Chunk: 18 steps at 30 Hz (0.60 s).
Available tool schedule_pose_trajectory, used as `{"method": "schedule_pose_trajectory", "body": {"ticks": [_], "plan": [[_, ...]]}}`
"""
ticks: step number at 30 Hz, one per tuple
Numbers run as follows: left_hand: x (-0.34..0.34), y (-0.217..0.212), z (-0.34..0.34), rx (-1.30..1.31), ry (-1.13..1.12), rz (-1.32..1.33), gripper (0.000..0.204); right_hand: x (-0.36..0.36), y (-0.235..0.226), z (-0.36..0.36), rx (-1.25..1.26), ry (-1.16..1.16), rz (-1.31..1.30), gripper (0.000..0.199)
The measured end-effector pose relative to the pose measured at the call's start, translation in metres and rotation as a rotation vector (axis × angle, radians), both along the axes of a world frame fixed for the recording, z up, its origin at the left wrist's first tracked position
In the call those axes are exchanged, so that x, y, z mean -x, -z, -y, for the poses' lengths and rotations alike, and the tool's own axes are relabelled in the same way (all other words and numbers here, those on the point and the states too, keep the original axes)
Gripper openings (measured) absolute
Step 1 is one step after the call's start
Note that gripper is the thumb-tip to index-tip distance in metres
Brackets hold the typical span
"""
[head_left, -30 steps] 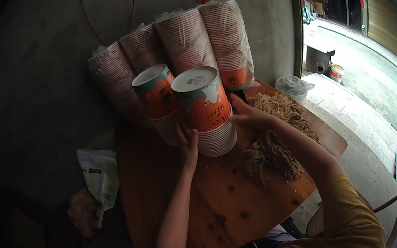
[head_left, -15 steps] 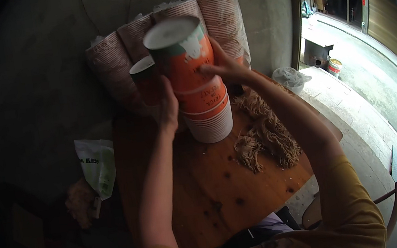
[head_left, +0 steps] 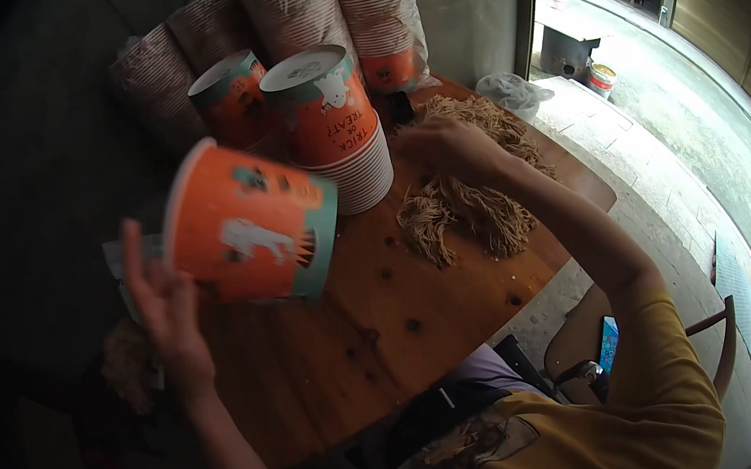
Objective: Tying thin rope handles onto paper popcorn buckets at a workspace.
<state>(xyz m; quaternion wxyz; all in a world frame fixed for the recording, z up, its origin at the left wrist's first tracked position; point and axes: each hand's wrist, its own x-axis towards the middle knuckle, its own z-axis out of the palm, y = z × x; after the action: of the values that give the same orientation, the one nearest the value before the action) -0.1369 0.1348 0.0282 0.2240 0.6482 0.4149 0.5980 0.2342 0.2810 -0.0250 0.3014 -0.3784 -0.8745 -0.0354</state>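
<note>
Cup (head_left: pixel 247 228), orange and green, hung tilted above the table's (head_left: pixel 316 356) left side, its rim at the left hand (head_left: pixel 172 313), whose fingers were spread; its grip could not be told. Farther right, the right hand (head_left: pixel 451 144) curled near beige strings (head_left: pixel 487 215), right of the upside-down cup stack (head_left: pixel 324 132), its hold unclear.

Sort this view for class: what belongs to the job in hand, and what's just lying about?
Job in hand:
tilted orange tub, by left hand
upturned tub stack
probably brown strands, near right hand

Lying about:
outdoor bucket
clear plastic bag
</note>
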Motion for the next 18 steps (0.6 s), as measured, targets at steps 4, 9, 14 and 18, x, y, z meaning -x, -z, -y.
{"method": "schedule_pose_trajectory", "body": {"ticks": [4, 9, 14, 18], "plan": [[-0.014, 0.052, 0.016, 0.071, -0.093, -0.507, 0.054, -0.007, 0.074, -0.048, 0.109, 0.136, 0.291, 0.021], [-0.033, 0.064, 0.025, 0.033, -0.137, -0.836, 0.062, 0.004, 0.097, -0.063, 0.038, 0.368, 0.619, 0.02], [-0.032, 0.067, 0.024, -0.062, -0.121, -0.898, 0.06, -0.003, 0.099, -0.052, -0.069, 0.22, 0.181, 0.015], [-0.029, 0.073, 0.02, -0.093, -0.097, -0.888, 0.058, 0.007, 0.077, -0.006, 0.266, 0.151, -0.188, 0.017]]}}
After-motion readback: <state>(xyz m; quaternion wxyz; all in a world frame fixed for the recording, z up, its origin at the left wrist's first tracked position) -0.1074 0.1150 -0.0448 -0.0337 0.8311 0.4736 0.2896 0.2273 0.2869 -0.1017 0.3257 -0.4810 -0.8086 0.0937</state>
